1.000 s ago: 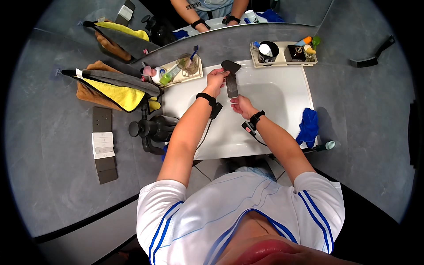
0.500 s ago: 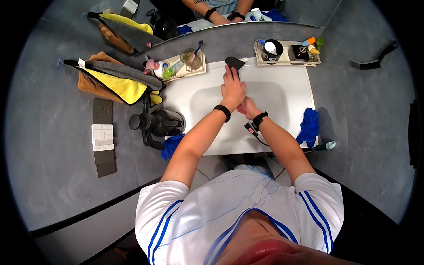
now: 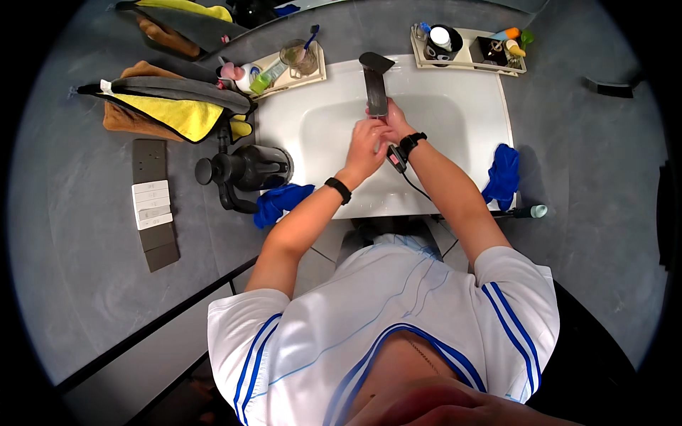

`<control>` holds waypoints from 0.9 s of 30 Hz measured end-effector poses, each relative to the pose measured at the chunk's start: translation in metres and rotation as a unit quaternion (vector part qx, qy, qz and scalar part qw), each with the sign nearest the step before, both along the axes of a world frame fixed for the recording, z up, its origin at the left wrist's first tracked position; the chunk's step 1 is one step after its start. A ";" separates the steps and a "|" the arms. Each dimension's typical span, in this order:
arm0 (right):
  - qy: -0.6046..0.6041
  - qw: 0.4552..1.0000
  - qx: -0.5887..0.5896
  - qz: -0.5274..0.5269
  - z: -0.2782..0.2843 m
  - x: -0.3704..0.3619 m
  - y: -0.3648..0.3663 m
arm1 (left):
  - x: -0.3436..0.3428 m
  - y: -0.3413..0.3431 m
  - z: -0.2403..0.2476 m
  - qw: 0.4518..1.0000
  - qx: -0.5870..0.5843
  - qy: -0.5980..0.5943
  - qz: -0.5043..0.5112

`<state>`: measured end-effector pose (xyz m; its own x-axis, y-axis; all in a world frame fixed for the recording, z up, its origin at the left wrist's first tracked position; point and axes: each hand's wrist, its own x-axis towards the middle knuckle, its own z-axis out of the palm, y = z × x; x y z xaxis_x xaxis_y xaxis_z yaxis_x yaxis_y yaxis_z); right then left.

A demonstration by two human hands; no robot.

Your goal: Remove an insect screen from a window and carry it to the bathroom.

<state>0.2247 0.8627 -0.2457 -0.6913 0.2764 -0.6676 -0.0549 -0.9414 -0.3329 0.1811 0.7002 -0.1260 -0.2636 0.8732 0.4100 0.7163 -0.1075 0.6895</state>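
Over the white sink basin (image 3: 455, 142), my two hands meet just below the end of a black faucet (image 3: 376, 85). My left hand (image 3: 367, 145) reaches in from the near side, fingers stretched toward my right palm and touching it. My right hand (image 3: 399, 119) is under the spout tip, palm turned inward, its fingertips partly hidden by the spout and the other hand. Neither hand shows an object in it. Each wrist wears a black band, and a small black device (image 3: 396, 157) on a cable hangs by the right one.
Left of the basin stand a black pump bottle (image 3: 249, 169) and a blue cloth (image 3: 273, 204); yellow and brown towels (image 3: 174, 117) hang beyond. Trays of toiletries (image 3: 312, 71) (image 3: 465, 64) line the back edge. Another blue cloth (image 3: 503, 174) drapes over the right rim.
My left hand has left the top of the faucet and come back to my right hand. The right hand has moved forward beneath the spout. The whole view has shifted slightly.
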 end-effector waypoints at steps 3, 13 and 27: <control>0.051 0.997 0.051 -0.014 0.036 -0.008 -0.015 | -0.019 -0.014 -0.057 0.979 -0.043 -0.160 0.122; -0.107 0.751 0.652 0.019 0.102 0.054 -0.027 | -0.064 0.088 -0.114 0.472 -0.050 -0.880 -0.004; -0.191 0.324 0.904 0.205 0.146 -0.001 -0.008 | -0.058 0.063 -0.086 0.606 -0.185 -0.773 -0.015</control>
